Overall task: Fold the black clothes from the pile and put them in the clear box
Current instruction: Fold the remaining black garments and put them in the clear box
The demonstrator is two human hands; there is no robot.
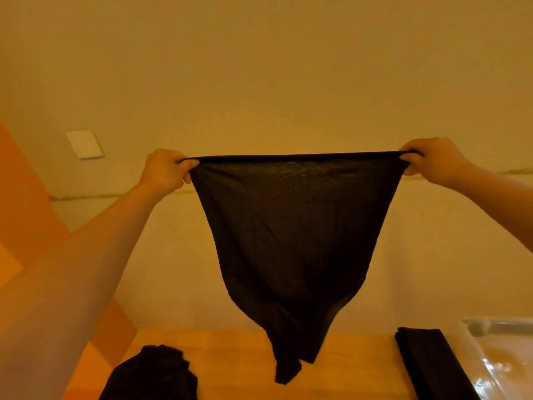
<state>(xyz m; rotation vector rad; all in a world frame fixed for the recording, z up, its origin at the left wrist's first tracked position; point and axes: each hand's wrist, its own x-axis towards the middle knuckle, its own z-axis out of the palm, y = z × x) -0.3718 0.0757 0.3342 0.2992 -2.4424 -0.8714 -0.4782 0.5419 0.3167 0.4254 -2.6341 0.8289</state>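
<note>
**A:** What fills the view?

**B:** A pale wall (259, 67) takes up most of it, behind both raised hands. In front of it hangs a black garment (288, 241) — thin mesh fabric, stretched wide along its top edge and narrowing to a loose tail well below the grip.

**A:** How is it held?

**B:** The left hand (164, 170) pinches the garment's left top corner, fingers curled round the hem. The right hand (432, 157) grasps the opposite corner the same way. The hem runs taut and nearly level between the two fists; both bare forearms reach up from the lower corners.

**A:** And beneath the hands?

**B:** A wooden table (230, 356) lies far below the grip. The garment's tail hangs in front of it; whether it touches the wood I cannot tell. Below the left hand, at the bottom edge, sits the pile (153, 373) of crumpled black clothes. Below the right hand lies a folded black cloth (427, 362), flat on the table, and just beside it, further right, the clear box (504, 356) — only its near corner and glossy wall show.

**A:** Anything smaller?

**B:** A white wall switch (84, 144), up and to the left of the left hand.
</note>
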